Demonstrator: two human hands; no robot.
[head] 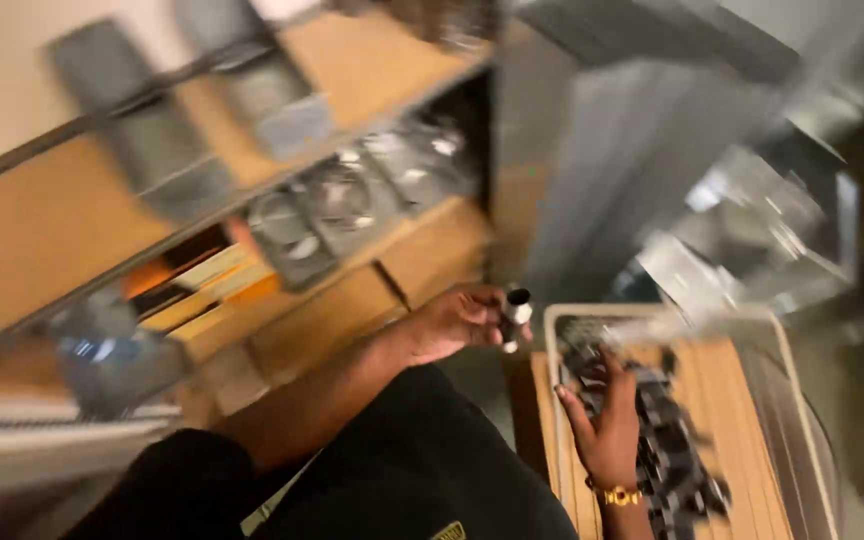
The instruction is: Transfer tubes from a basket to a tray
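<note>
Left hand gripping small cylinder, right hand on dark parts

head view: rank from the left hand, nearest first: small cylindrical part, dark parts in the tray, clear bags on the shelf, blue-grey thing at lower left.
From the left hand:
1. Small cylindrical part, in its fingers.
2. Dark parts, in the tray to its right.
3. Clear bags, on the shelf up-left.
4. Blue-grey thing, blurred, far left.

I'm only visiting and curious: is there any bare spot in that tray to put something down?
Yes: bare wood shows in the tray along its right side, between the dark parts and the rim. The left side is crowded by the parts and the right hand. The left hand holds a small cylinder beside the tray.
</note>
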